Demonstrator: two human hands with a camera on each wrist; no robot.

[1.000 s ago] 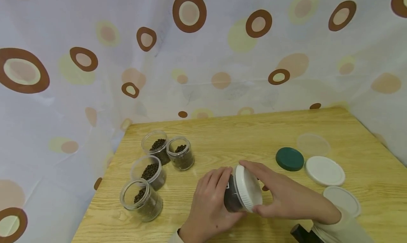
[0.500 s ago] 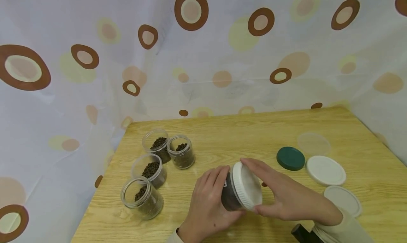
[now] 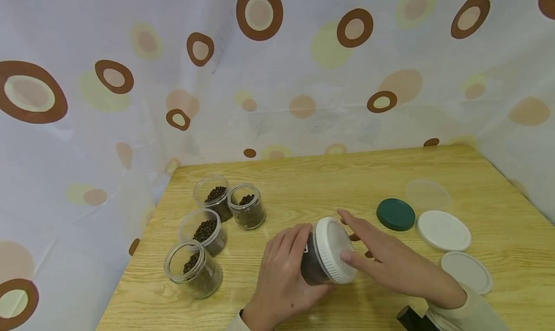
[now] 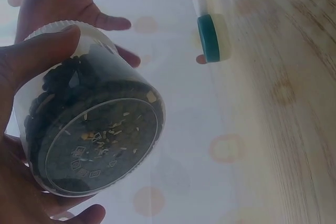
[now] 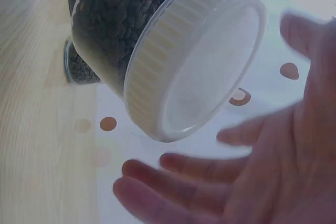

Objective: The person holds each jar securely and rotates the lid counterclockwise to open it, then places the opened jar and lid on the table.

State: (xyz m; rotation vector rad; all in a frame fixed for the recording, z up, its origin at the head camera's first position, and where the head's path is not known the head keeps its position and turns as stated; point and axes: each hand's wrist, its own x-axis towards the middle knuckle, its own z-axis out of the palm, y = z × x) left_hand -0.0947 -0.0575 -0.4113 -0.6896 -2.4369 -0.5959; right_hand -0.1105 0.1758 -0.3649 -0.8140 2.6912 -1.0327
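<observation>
My left hand [image 3: 284, 275] grips a clear plastic jar [image 4: 100, 93] around its side, holding it tilted above the table. Dark pellets or beans fill it, with pale bits showing through its base. A ribbed white screw lid [image 5: 210, 72] sits on the jar's mouth, facing right in the head view. Beside the lid is my right hand [image 3: 392, 263], its fingers spread. In the right wrist view those fingers [image 5: 178, 187] stand apart from the lid, with a gap between.
Several uncovered clear jars stand at the left, including a front jar [image 3: 204, 278] and a back jar [image 3: 249, 215], each partly filled with dark pellets. A green lid [image 3: 395, 214], a white lid [image 3: 444, 231], a greyish lid [image 3: 467, 272] and a transparent lid [image 3: 428, 195] lie at the right.
My right hand held the lid's edge in both earlier frames; now its fingers have come off and spread out. The left hand keeps its grip, and the jar has tipped slightly.
</observation>
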